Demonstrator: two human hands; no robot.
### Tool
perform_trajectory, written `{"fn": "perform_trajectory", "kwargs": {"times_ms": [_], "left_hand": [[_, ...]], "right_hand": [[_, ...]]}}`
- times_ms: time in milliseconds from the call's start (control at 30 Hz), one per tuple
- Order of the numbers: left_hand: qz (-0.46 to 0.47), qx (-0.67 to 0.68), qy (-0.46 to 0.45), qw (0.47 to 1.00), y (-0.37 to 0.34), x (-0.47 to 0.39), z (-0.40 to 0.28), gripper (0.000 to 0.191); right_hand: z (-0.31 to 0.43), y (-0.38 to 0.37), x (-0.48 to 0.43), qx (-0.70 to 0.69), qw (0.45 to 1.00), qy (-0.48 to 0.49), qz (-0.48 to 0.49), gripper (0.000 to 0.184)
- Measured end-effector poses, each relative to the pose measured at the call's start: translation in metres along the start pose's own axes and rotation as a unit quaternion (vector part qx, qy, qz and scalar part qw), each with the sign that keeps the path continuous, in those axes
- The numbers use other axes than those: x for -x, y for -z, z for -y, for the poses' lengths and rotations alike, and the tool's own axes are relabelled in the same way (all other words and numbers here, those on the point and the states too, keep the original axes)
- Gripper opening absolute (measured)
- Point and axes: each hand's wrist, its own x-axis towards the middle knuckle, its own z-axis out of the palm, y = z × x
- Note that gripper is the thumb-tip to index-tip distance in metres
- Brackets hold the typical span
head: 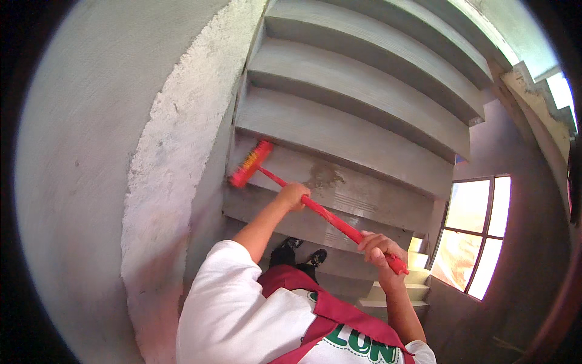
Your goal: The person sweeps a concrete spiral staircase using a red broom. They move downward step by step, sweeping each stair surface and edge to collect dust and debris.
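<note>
A red broom (252,163) spans the view in front of me, its head resting at the left end of a concrete stair tread (291,168) close to the wall. The bristles look slightly blurred. My left hand (293,196) grips the red handle (334,220) partway along, nearer the head. Around the upper end of the same handle, my right hand (384,255) is closed at the lower right. To the right of the broom head, a dark wet patch (325,175) marks the tread.
Concrete steps (350,109) rise ahead. A rough plaster wall (159,182) borders the left side. My shoes (316,258) stand on a lower step. At right are a bright paned window (470,232) and lower steps (409,293) descending below it.
</note>
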Motion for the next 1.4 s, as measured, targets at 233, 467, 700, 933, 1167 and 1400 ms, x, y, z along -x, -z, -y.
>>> {"fn": "perform_trajectory", "kwargs": {"times_ms": [233, 467, 700, 933, 1167, 1400], "left_hand": [[0.031, 0.099, -0.060, 0.993, -0.114, -0.060, -0.106, 0.018], [0.118, 0.125, -0.114, 0.979, -0.115, -0.057, -0.203, 0.014], [0.073, -0.003, -0.075, 0.994, -0.078, -0.016, -0.153, 0.017], [0.148, -0.043, -0.093, 0.984, -0.099, -0.048, -0.100, 0.014], [0.235, -0.012, -0.152, 0.960, -0.181, -0.118, -0.209, 0.017], [0.271, 0.037, -0.229, 0.934, -0.190, -0.102, -0.288, 0.015]], "right_hand": [[0.035, 0.068, 0.073, 0.105, 0.981, -0.062, -0.150, 0.028], [0.104, 0.064, 0.116, 0.193, 0.958, -0.059, -0.205, 0.031], [0.088, 0.063, 0.138, 0.096, 0.976, -0.069, -0.183, 0.031], [-0.017, 0.094, 0.127, -0.004, 0.990, 0.001, -0.140, 0.025], [0.015, 0.168, 0.177, 0.062, 0.965, -0.036, -0.253, 0.026], [0.070, 0.151, 0.238, 0.143, 0.936, -0.061, -0.316, 0.029]]}}
